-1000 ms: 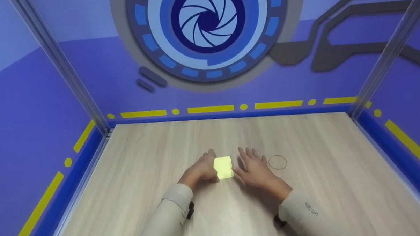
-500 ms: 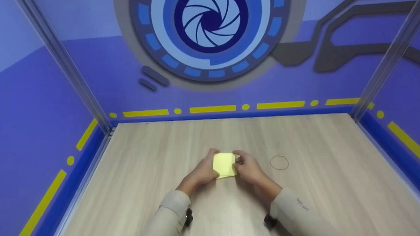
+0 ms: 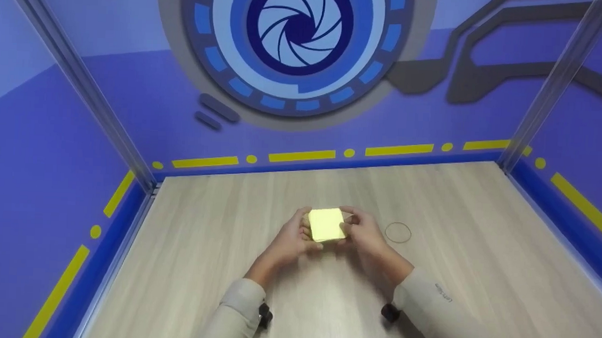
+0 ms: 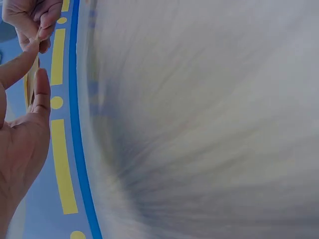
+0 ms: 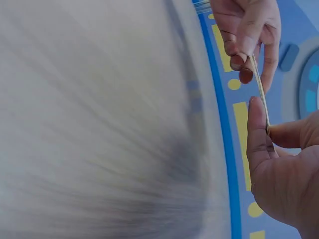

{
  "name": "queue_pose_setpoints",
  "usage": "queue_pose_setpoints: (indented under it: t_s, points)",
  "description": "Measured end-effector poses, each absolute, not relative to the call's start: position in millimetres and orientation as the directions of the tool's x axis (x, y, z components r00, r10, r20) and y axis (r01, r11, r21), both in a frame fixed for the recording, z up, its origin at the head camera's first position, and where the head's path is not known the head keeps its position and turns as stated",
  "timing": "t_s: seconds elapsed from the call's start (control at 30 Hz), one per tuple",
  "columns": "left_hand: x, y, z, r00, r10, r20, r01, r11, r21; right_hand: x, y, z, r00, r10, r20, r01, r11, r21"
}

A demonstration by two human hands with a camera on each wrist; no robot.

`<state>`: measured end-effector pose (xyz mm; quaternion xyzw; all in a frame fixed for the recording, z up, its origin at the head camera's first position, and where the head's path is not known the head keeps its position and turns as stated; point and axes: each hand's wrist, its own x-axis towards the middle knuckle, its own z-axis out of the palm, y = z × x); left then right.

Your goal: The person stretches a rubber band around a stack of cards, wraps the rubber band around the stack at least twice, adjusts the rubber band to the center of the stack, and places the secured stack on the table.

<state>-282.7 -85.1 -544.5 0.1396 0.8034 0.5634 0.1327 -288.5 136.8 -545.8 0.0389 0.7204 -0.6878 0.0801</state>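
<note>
Step in hand prob. = holding the yellow paper stack (image 3: 327, 225) up b/w L grip (image 3: 288, 241) & R grip (image 3: 368, 236) & evening it out; judging only from how it's held. To do it well: light, equal pressure both sides; too hard & thin sheets may bow or slide out of line. Hold it level, nudge any stray sheet by its edge, not its face. Edge nearest the person looks a bit doubled in head view, so worth tapping square. Don't let one side go w/o the other having it firm. Also mind the rubber band (image 3: 397, 242) lying flat on the surface (image 3: 450, 204).

Pos., all rel. to the band: stack is L of it, appears lifted clear of the surface. R grip is immed. L of the band, pinching the stack's edge nearer the band. L grip is farther L, w/ the whole stack b/w it & the band, pinching the opp. edge. So stack sits b/w the 2 grips, out at the tips, not deep in either palm. R wrist view has it edge-on, thin, layered. Can't tell sheet count, or if smth is wrapped round it.
</note>
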Motion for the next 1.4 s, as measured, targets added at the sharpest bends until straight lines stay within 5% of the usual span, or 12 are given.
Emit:
queue_pose_setpoints:
  t_s: [0.17, 0.33, 0.8, 1.07, 1.4]
  points:
    - [-281.1, -87.7, -540.9, -0.936, 0.351, -0.003, 0.126, 0.343, 0.931, -285.9, 134.2, -541.2, -0.993, -0.078, -0.094, 0.082, 0.143, -0.986]
    - [-280.8, -88.7, -542.8, -0.943, 0.330, 0.040, 0.151, 0.319, 0.936, -285.3, 132.4, -538.5, -0.989, -0.145, -0.028, 0.019, 0.060, -0.998]
    - [-280.5, -91.5, -546.1, -0.940, 0.339, 0.045, 0.181, 0.382, 0.906, -281.5, 136.5, -545.1, -0.963, -0.269, -0.006, -0.039, 0.160, -0.986]
    - [-281.9, -92.4, -546.5, -0.930, 0.358, 0.082, 0.219, 0.361, 0.906, -279.8, 134.7, -546.3, -0.977, -0.211, 0.008, -0.040, 0.147, -0.988]
    - [-283.1, -86.8, -545.3, -0.938, 0.338, 0.082, 0.123, 0.100, 0.987, -277.5, 128.9, -542.7, -0.990, -0.143, 0.001, -0.016, 0.106, -0.994]
